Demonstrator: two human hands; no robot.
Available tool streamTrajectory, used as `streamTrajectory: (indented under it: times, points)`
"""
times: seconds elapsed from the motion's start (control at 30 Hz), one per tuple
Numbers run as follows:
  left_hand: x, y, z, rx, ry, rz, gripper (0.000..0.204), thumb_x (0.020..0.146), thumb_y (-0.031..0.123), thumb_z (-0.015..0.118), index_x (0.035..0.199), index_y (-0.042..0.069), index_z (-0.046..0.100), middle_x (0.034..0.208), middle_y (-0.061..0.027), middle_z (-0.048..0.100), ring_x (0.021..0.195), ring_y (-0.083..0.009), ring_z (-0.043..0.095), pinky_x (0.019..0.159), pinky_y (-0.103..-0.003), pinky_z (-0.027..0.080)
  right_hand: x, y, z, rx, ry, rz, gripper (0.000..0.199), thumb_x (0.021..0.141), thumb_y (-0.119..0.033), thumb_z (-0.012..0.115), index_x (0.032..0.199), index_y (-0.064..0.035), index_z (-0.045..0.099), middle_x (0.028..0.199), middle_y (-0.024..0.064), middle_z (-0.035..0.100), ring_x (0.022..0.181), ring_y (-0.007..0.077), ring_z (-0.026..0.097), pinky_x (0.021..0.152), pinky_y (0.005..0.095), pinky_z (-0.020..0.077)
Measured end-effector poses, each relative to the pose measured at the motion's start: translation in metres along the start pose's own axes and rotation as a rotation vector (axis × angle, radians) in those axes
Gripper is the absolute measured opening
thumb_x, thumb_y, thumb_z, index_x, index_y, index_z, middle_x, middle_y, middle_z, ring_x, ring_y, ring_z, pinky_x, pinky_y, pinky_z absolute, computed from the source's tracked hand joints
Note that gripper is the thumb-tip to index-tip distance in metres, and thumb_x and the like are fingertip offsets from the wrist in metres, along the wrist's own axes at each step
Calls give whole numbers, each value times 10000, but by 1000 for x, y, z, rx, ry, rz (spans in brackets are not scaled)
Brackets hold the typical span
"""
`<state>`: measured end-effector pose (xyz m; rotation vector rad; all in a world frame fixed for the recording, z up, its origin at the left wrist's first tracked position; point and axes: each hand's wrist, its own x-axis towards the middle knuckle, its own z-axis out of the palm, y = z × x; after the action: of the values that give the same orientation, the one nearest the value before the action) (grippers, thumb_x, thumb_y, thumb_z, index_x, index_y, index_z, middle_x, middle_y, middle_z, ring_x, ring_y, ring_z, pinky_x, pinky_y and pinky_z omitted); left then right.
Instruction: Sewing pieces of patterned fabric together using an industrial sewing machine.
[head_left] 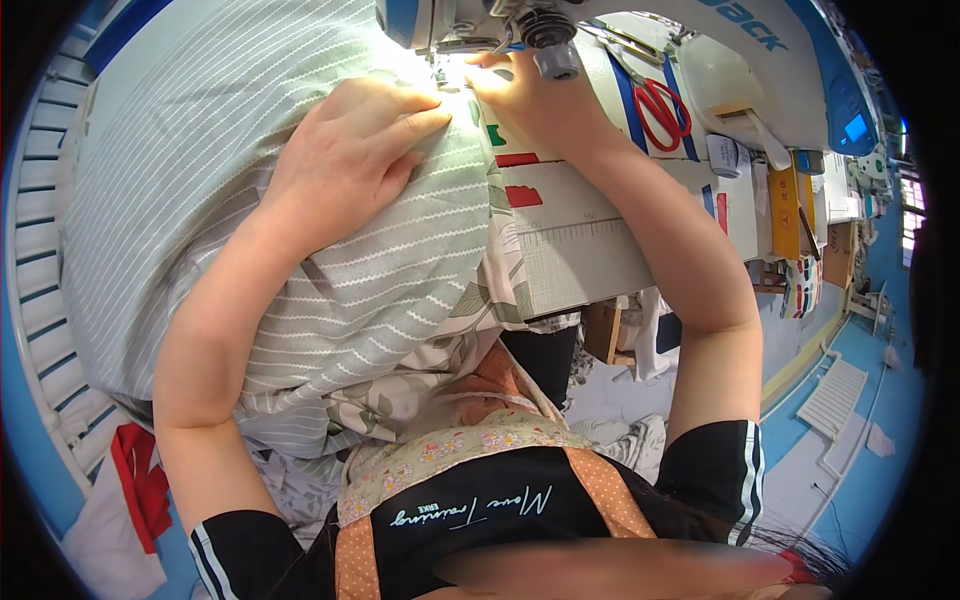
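A large grey-green fabric with white wavy stripes (400, 270) spreads over the sewing table and hangs down toward my lap. My left hand (345, 155) lies on it, palm down, fingers stretched toward the lit presser foot (438, 72) of a sewing machine (740, 35). My right hand (535, 100) is just right of the foot, its fingertips closed at the fabric's right edge. Lamp glare and the machine head partly hide those fingertips. Below the foot, the fabric's edge shows a leaf-patterned part (500, 275).
Red-handled scissors (662, 115) lie right of my right hand. A ruler scale (575, 228) marks the table's near side. Farther right stand a yellow box (785, 212) and a small roll (727, 157). A white slatted rail (38, 240) runs along the left.
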<state>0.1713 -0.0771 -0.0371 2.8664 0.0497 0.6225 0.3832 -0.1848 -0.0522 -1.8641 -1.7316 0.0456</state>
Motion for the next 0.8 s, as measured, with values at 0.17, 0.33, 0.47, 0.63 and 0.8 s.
streamTrajectory:
  times: [0.17,0.33,0.47,0.63,0.8]
  points:
    - [-1,-1,0,-12,10,4,415,782,92,708,1185,169,643,1199,28,626,1117,-245,569,943,-382,504,-42,-32,-29,-4,33,-103,284,762,-91,711,1044,-94,679,1037,50,682,986,243,652,846,374,528]
    - [0,0,-1,-13,29,-12,406,783,95,708,1175,176,646,1195,31,626,1107,-244,572,936,-381,505,-50,-38,-24,43,-12,-492,230,729,-36,693,952,-88,671,1018,38,676,987,240,652,835,384,528]
    - [-1,1,0,-7,14,4,398,791,105,705,1175,189,648,1194,36,625,1110,-244,570,938,-384,501,-57,-42,-22,71,-6,-454,220,705,-33,697,917,-84,673,1006,33,677,983,247,655,831,383,532]
    - [-2,4,0,14,2,1,383,805,123,705,1175,203,652,1191,42,623,1109,-245,569,940,-388,495,-59,-39,-21,87,-1,-447,217,714,-27,693,922,-83,664,985,28,668,958,254,654,813,379,535]
    - [-2,3,1,18,12,-3,365,813,134,707,1168,205,660,1185,42,624,1106,-245,569,932,-383,493,-49,-37,-28,35,-41,-417,306,706,-54,705,1006,-74,648,1082,57,635,1006,285,632,872,410,511]
